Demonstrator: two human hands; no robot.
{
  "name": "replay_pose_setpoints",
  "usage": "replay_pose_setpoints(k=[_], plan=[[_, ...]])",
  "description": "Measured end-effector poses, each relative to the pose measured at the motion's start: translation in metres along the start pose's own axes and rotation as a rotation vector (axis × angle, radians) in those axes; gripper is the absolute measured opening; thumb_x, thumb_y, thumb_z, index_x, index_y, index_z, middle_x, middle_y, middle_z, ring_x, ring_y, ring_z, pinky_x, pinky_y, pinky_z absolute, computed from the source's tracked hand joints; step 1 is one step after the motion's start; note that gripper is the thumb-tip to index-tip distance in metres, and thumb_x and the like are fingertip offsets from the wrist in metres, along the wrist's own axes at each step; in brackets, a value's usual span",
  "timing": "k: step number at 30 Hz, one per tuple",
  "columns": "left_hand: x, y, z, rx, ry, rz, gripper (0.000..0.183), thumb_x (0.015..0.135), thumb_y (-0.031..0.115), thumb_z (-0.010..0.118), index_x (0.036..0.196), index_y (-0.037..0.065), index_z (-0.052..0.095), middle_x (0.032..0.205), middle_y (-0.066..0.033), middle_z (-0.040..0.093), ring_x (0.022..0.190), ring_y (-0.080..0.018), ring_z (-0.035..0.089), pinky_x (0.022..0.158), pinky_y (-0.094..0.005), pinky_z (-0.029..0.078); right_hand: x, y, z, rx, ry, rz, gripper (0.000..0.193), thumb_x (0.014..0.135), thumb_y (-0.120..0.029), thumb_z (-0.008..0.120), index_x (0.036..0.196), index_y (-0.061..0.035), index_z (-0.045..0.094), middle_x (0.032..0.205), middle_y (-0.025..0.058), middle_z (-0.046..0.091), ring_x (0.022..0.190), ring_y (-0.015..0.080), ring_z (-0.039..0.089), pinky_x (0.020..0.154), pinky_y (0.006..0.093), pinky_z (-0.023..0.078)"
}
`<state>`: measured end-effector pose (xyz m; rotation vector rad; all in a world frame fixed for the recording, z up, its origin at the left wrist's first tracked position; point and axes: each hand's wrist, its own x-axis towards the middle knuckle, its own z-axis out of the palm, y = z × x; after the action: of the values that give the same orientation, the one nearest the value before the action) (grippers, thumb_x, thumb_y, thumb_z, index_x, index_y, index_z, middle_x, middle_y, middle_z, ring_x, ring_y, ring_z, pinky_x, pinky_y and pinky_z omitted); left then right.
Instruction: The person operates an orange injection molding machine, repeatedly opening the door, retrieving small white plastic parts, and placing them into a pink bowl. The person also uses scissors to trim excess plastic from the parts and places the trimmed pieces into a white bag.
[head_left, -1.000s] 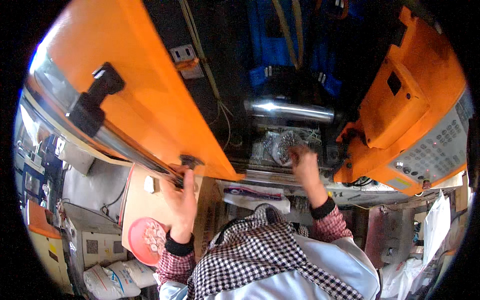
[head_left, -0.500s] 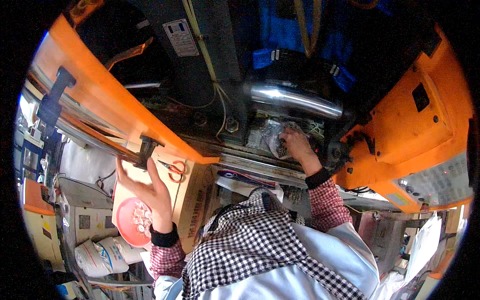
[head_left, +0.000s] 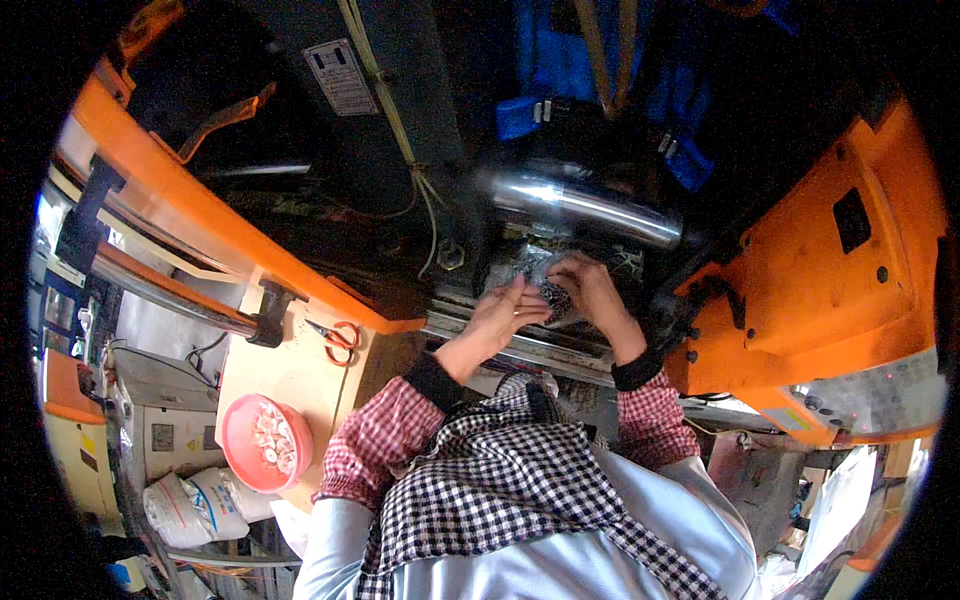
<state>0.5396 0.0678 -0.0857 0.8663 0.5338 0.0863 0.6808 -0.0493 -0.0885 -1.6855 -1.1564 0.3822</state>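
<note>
A clear plastic bag (head_left: 528,258) with small dark metallic pieces in it lies on the machine bed, just below a shiny steel cylinder (head_left: 585,208). From the left, my left hand (head_left: 498,318) reaches the bag's near edge, its thumb and fingers closed at the plastic. On the other side, my right hand (head_left: 592,296) bends down over the bag's mouth. Its fingertips are drawn together among the pieces, and whatever they grip is hidden. Both hands nearly touch over the bag.
A pale board (head_left: 290,360) at left carries orange-handled scissors (head_left: 340,342) and a pink bowl (head_left: 240,455) of small pale pieces. An orange machine guard (head_left: 215,230) slants along the left; an orange housing with a control panel (head_left: 870,395) stands right. White sacks (head_left: 195,510) lie lower left.
My left hand has left the guard's black handle above the pink bowl and moved right to the plastic bag. My right hand stays at the bag.
</note>
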Motion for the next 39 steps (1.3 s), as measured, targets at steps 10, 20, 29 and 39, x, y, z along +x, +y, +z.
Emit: replay_pose_setpoints(k=[10,20,29,39], plan=[[0.04,-0.006,0.009,-0.353,0.011,-0.048,0.03,0.095,0.024,0.031,0.108,-0.002,0.039,0.101,-0.016,0.052,0.091,-0.0264,0.052,0.09,-0.0413,0.043,-0.001,-0.002,0.002,-0.295,0.038,-0.081,0.009,0.076,-0.004,0.059,0.085,-0.0017,0.061,0.081,0.014,0.061,0.074,0.0309,0.059,0.065,0.0353,0.047],[0.023,0.013,0.017,-0.239,0.021,0.004,0.037,0.094,0.019,0.033,0.106,-0.015,0.041,0.108,-0.0213,0.05,0.102,-0.0335,0.051,0.092,-0.0404,0.044,-0.001,-0.009,-0.011,-0.359,0.101,-0.034,0.015,0.076,-0.006,0.059,0.089,-0.0013,0.062,0.084,0.0135,0.061,0.077,0.031,0.06,0.067,0.0353,0.049],[0.014,0.013,0.006,-0.194,-0.064,0.086,0.019,0.083,-0.003,0.05,0.099,-0.012,0.052,0.104,-0.0205,0.054,0.098,-0.0307,0.055,0.09,-0.0354,0.046,-0.009,-0.005,-0.004,-0.525,0.072,-0.072,0.014,0.075,-0.006,0.061,0.087,-0.0019,0.062,0.085,0.0134,0.06,0.081,0.0319,0.057,0.069,0.0361,0.047],[-0.011,0.007,-0.005,-0.077,0.066,0.074,0.01,0.083,0.008,0.057,0.089,-0.001,0.059,0.084,-0.0076,0.06,0.074,-0.0152,0.057,0.062,-0.0228,0.049,-0.006,-0.048,0.011,-0.037,0.07,-0.084,0.016,0.068,-0.009,0.07,0.081,-0.0015,0.065,0.075,0.0087,0.061,0.068,0.02,0.059,0.061,0.0293,0.047]])
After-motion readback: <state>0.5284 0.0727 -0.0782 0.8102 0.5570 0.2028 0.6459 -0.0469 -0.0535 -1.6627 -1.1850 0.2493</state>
